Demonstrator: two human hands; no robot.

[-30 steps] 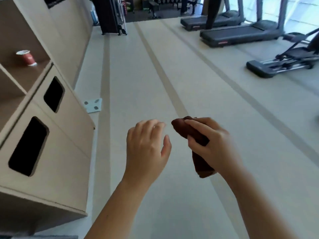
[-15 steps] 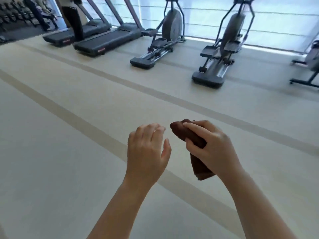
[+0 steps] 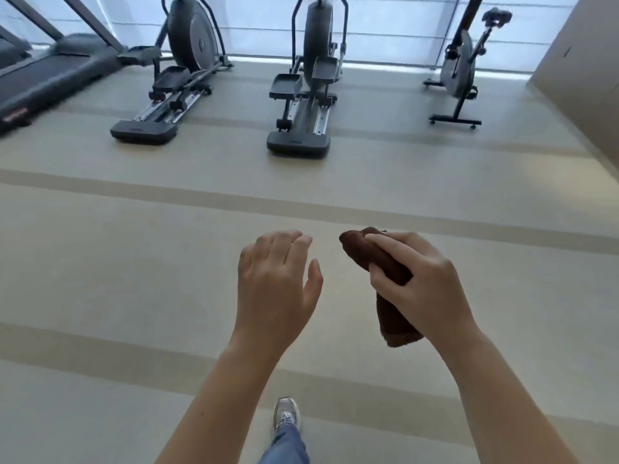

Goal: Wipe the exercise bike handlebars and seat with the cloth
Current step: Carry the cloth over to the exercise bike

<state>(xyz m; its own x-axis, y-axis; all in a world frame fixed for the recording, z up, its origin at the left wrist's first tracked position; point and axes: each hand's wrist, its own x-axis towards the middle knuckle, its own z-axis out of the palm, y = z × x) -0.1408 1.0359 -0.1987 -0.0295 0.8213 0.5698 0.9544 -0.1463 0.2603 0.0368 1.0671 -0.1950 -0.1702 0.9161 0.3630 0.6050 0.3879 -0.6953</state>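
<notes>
— Brown terry, folded into a roll: that is the cloth [image 3: 388,269], and the right hand [image 3: 422,283] is clenched around its middle, with one end poking out past the fingers toward the far side and the other hanging below the palm.

— And the other hand?

— The left hand [image 3: 278,279] is beside it, near but not touching, palm down, fingers loose and spread, grasping nothing.

— Where is the exercise bike?

— Far right, by the window: one exercise bike [image 3: 459,65], standing on a black T-shaped base. Its seat [image 3: 497,15] is the dark shape high on the right side of the frame. The handlebars run out of the top of the view, so I cannot describe them. The cloth is well apart from it, with bare beige floor [image 3: 134,262] crossed by darker stripes between.

— Anything in the way?

— Nothing lies on that stretch of floor. To the left of the bike stand two ellipticals, one in the far middle [image 3: 308,95] and one further left [image 3: 174,78], and a treadmill [image 3: 50,75] sits at the far left edge. A beige wall panel [image 3: 586,61] closes the right side just beyond the bike.

— And near the camera?

— One sneaker [image 3: 286,413] and a blue jeans leg [image 3: 284,443], low between the forearms.
</notes>
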